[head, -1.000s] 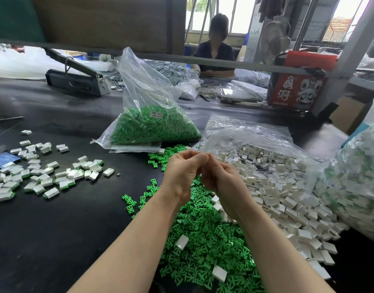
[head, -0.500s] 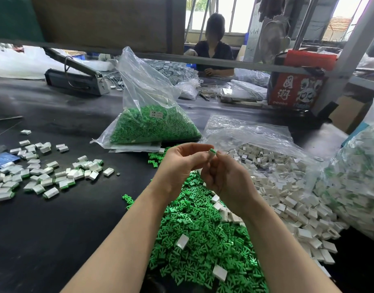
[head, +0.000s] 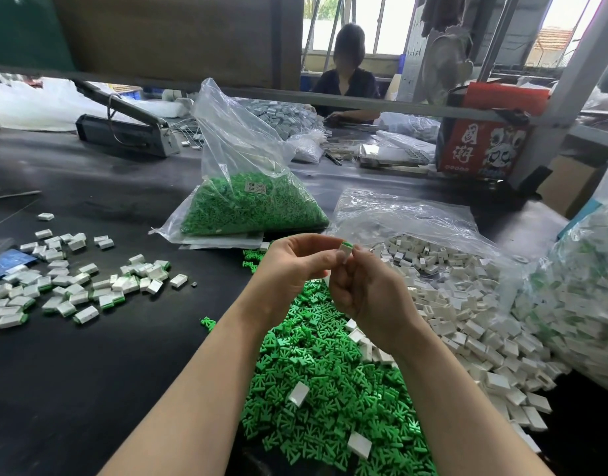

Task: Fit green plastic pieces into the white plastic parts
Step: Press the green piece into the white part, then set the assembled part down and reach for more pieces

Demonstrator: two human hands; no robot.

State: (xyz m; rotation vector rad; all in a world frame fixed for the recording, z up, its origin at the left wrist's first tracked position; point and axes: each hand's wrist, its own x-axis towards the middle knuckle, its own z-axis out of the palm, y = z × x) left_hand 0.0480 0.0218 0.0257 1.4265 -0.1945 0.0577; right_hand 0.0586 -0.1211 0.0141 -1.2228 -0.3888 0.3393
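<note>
A small white part with a green piece showing at its top (head: 346, 250) is held up between both hands above the table. My left hand (head: 295, 269) pinches it from the left with thumb and fingertips. My right hand (head: 368, 290) grips it from the right, fingers curled. Below the hands lies a heap of loose green pieces (head: 330, 389) with a few white parts on it. A pile of white parts (head: 467, 304) spreads to the right on clear plastic.
Fitted white-and-green parts (head: 76, 286) lie scattered at the left on the black table (head: 89, 372). A clear bag of green pieces (head: 251, 207) stands behind the hands, and another filled bag (head: 587, 297) sits at the right edge. A person sits across the table.
Both hands have risen a little and drawn slightly apart. The white part with its green top, hidden between the fingers a second ago, now shows between the fingertips.
</note>
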